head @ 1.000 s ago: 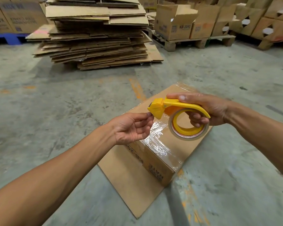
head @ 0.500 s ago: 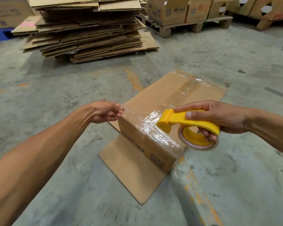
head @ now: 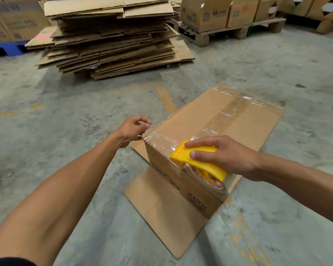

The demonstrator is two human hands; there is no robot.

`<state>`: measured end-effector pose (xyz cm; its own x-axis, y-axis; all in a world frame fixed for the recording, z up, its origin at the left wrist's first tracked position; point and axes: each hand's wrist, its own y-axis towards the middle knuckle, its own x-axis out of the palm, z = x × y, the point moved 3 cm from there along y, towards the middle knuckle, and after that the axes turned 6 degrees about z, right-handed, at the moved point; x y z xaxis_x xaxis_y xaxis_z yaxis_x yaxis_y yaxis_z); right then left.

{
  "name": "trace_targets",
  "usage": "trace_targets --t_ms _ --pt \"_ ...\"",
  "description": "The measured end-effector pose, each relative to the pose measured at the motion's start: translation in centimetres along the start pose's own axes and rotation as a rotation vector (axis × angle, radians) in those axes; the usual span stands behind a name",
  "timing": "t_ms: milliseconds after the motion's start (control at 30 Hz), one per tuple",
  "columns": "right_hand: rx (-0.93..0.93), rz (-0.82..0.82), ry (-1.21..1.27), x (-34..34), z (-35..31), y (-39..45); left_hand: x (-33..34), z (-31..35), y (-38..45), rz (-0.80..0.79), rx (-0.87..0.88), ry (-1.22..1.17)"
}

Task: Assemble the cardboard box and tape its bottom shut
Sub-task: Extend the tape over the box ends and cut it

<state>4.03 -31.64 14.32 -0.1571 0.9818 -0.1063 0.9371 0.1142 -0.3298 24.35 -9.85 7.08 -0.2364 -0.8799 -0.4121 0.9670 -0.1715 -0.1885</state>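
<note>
Taping the cardboard box (head: 210, 120) on the concrete floor (head: 85, 112)

Right hand (head: 229, 156) is gripping the yellow tape dispenser (head: 198, 160) at the box's near edge; left hand (head: 132, 129) is hovering by its left corner, fingers loosely curled, empty.

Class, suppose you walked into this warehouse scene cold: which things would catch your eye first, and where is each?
First the yellow tape dispenser, gripped by the right hand at the near edge of the cardboard box on the concrete floor. Shiny clear tape runs along the box's top seam. Behind, on the left, a tall stack of flattened cardboard looms.
</note>
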Motion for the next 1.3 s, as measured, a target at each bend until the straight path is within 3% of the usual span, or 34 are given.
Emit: trace_targets --t_ms 233,533,633,833,1033,1300 --pt "0.019 0.038 -0.082 -0.1 0.8 1.0 0.4 -2.0 0.0 0.048 0.031 -0.090" --pt "0.003 0.040 -0.114 0.1 0.4 1.4 -0.3 -2.8 0.8 0.116 0.150 0.117" --pt "-0.030 0.074 -0.224 0.1 0.4 1.5 -0.3 -3.2 0.8 0.063 0.077 0.147" --pt "0.004 -0.002 -0.137 -0.1 0.5 1.3 -0.2 -2.7 0.9 -0.010 -0.020 0.011" --pt "-0.005 -0.006 -0.050 0.2 0.1 1.4 0.4 -3.0 0.8 0.177 0.096 -0.026" --pt "0.003 0.016 -0.057 0.4 0.5 1.8 1.3 -3.7 0.2 0.089 -0.190 -0.083"
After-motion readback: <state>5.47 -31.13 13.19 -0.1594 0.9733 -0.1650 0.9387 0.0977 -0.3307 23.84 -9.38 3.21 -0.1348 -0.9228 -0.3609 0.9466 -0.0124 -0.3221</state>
